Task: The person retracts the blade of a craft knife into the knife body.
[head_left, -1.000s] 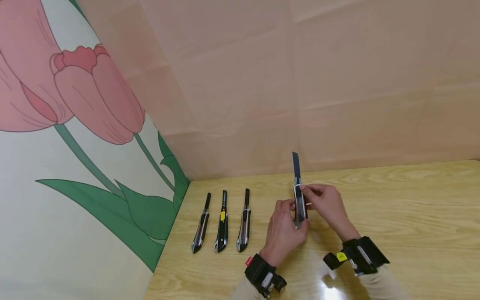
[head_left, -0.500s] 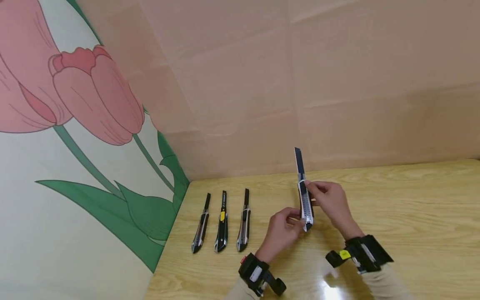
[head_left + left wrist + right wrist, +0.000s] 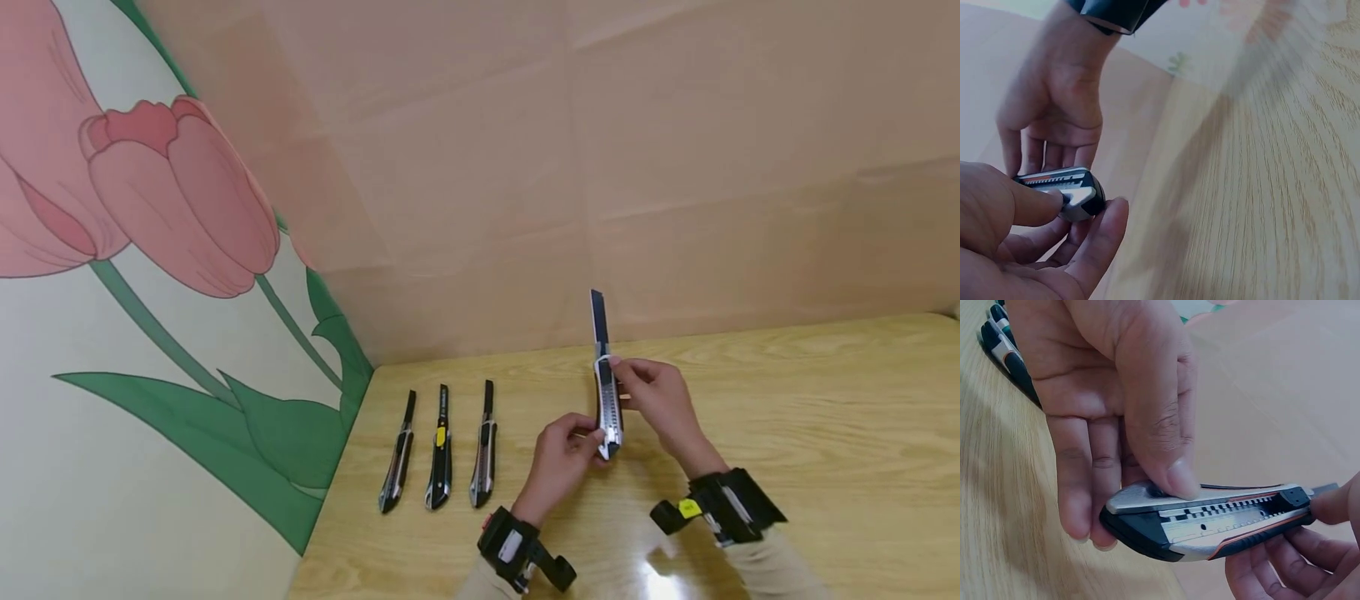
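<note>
A black and silver snap-off utility knife (image 3: 609,412) is held upright over the table, its dark blade (image 3: 599,317) extended far out of the top. My left hand (image 3: 558,467) pinches the knife's butt end between thumb and fingers. Higher up, my right hand (image 3: 663,408) grips the body from the right. In the right wrist view the slotted side of the knife (image 3: 1229,528) faces the camera, and the right thumb (image 3: 1332,503) lies at the black slider near the blade end. The left wrist view shows the left thumb (image 3: 1038,203) on the silver end piece.
Three more utility knives lie in a row to the left on the wooden table (image 3: 847,433): a silver-black one (image 3: 396,471), a black one with a yellow slider (image 3: 439,471) and another silver-black one (image 3: 483,471). Brown paper (image 3: 465,167) stands behind; a tulip-print sheet (image 3: 187,333) borders the left.
The utility knife has risen slightly and shifted a little right, its slotted face turned more toward the head camera. My left hand has moved down to its butt end. The resting knives stay put.
</note>
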Tool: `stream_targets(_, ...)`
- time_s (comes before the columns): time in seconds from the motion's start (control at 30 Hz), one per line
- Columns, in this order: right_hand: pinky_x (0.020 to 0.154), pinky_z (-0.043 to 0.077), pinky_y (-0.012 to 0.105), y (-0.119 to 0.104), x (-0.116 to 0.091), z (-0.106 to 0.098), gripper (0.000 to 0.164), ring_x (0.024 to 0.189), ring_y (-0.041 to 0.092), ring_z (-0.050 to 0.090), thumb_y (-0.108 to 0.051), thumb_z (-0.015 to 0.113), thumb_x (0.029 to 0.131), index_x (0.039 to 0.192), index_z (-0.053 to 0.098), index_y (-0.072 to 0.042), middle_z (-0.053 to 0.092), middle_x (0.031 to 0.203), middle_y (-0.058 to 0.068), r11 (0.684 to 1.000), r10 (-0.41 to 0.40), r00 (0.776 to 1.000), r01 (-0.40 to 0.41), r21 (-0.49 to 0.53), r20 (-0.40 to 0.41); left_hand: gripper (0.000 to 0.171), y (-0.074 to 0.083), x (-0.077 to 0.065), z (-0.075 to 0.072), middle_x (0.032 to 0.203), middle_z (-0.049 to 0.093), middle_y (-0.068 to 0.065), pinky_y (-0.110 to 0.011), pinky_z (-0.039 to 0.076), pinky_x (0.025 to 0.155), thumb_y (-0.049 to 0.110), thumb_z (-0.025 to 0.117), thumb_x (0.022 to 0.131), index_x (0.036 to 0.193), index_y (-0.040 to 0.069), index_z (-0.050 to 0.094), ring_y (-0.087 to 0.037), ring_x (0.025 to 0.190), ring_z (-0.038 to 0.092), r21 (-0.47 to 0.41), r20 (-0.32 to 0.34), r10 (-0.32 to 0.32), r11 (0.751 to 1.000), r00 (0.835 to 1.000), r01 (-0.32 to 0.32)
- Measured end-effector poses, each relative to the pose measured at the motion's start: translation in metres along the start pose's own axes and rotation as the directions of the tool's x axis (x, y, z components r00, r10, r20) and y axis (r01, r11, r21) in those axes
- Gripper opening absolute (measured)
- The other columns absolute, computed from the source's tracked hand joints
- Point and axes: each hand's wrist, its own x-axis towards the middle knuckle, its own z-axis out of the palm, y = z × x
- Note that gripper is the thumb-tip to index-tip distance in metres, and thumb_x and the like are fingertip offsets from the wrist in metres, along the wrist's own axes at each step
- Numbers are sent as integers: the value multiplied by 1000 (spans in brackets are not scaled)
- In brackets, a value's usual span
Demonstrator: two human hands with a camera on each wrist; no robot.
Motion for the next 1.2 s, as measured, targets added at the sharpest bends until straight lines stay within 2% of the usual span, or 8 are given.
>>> stream_targets(0.1,73,63,30,-1,0,1,64,91,13,67,-51,55,102,131,63,6,65,122,25,1000,21,1000,-21,-11,19,13,0,-1,0,90,71,-6,-44,63,69,6,67,98,109,0,68,-34,75,74,-18,-5,-6,1000,1000,6)
stream_targets(0.17,73,63,29,-2,0,1,66,91,14,66,-53,55,102,131,63,6,66,123,25,999,31,999,-31,-10,22,13,0,-1,0,90,71,-5,-41,64,67,6,67,98,110,1,68,-35,75,74,-16,-5,-4,1000,1000,4)
stream_targets(0.33,74,62,28,-5,-1,2,64,94,17,63,-55,54,102,129,66,3,66,124,22,998,55,998,-54,-13,21,13,1,-1,2,90,71,-6,-34,63,65,7,67,99,110,1,68,-26,72,73,-5,4,-2,1000,1000,2)
stream_targets(0.53,76,60,27,-6,-2,2,63,99,23,58,-56,54,101,129,68,-1,66,125,19,998,54,998,-53,-31,31,13,4,-3,4,91,71,-6,-38,64,68,7,66,99,110,1,68,-21,73,73,-2,8,-3,1000,1000,3)
stream_targets(0.7,76,58,27,-7,-4,4,61,97,23,56,-55,53,102,127,68,-1,67,122,19,998,52,998,-51,-37,28,12,4,-5,4,90,71,-3,-36,64,68,8,67,99,109,2,68,-16,72,72,-6,4,-10,1000,1000,10)
stream_targets(1.2,76,53,25,-12,-3,6,54,93,21,52,-45,53,105,128,67,3,63,113,18,999,46,998,-46,-12,49,10,6,-6,4,90,71,-4,-28,62,65,8,67,99,107,2,68,-15,72,72,-24,5,-11,1000,1000,11)
